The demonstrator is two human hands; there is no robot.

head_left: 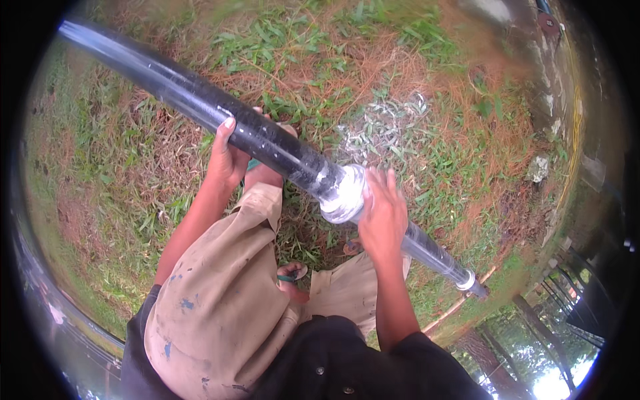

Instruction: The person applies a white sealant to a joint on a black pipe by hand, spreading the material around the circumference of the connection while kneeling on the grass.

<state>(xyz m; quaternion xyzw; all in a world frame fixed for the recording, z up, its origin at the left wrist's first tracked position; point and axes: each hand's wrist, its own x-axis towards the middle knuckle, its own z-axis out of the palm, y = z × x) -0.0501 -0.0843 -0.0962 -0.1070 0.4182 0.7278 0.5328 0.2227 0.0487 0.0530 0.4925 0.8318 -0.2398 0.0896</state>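
Observation:
A long metal pole (pixel 273 143), black and glossy with white specks, runs slantwise from the upper left to the lower right. My left hand (pixel 230 157) is wrapped round its thick upper part, thumb on top. Partway down sits a white, powdery collar (pixel 345 195) with smeared white edges. My right hand (pixel 385 210) lies against this collar, fingers stretched over it and slightly blurred; its palm side is hidden. Past it, a thinner grey section (pixel 437 253) carries a smaller white ring (pixel 467 280) close to the pole's end.
White dust covers a patch of grass (pixel 383 127) beyond the collar. My paint-stained tan trousers (pixel 220 300) and sandalled feet are below the pole. A thin stick (pixel 460 303) lies near its lower end. A wall edge with a yellow cable (pixel 577 120) curves along the right.

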